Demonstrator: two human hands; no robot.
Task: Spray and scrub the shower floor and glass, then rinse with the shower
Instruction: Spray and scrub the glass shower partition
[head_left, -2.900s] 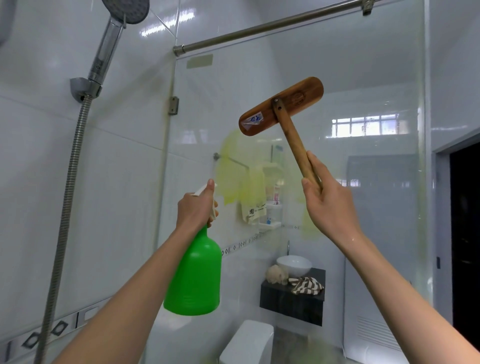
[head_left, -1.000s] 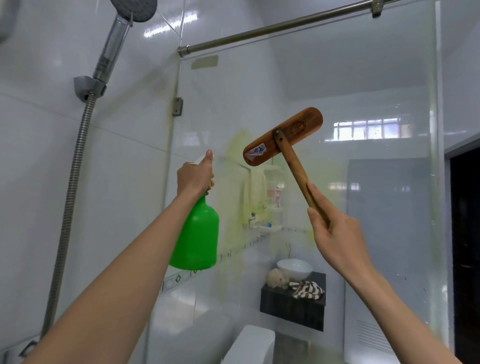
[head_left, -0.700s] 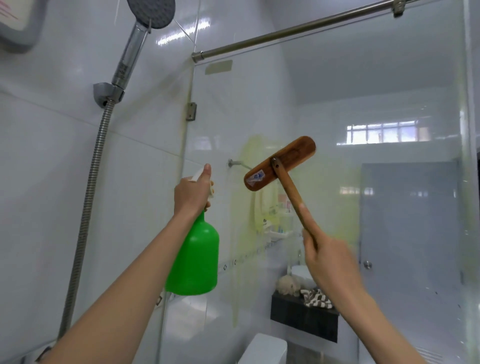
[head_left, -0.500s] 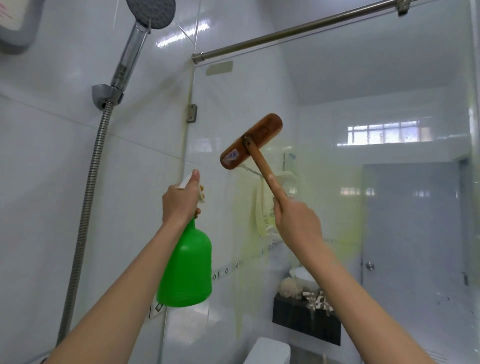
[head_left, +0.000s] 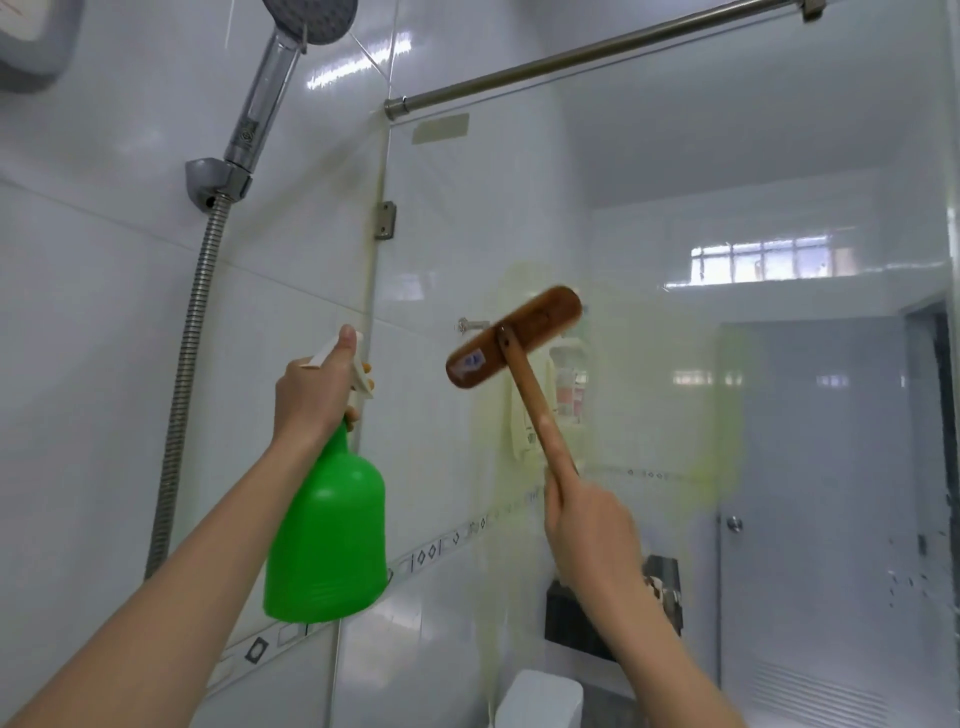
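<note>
My left hand grips the white trigger head of a green spray bottle, held up near the glass panel's left edge. My right hand grips the handle of a wooden scrub brush, whose head is pressed against the shower glass. Yellowish cleaner is smeared over the middle of the glass and runs down in streaks. A chrome shower head sits in its wall holder at the upper left, with a metal hose hanging below it.
White tiled wall fills the left side. A steel rod runs along the top of the glass. Through the glass I see a toilet, a dark vanity, a wall shelf with bottles and a door.
My right hand has swept the brush across the glass, up and left, then back down and right. The yellowish smear has spread wider. The spray bottle stayed raised in my left hand.
</note>
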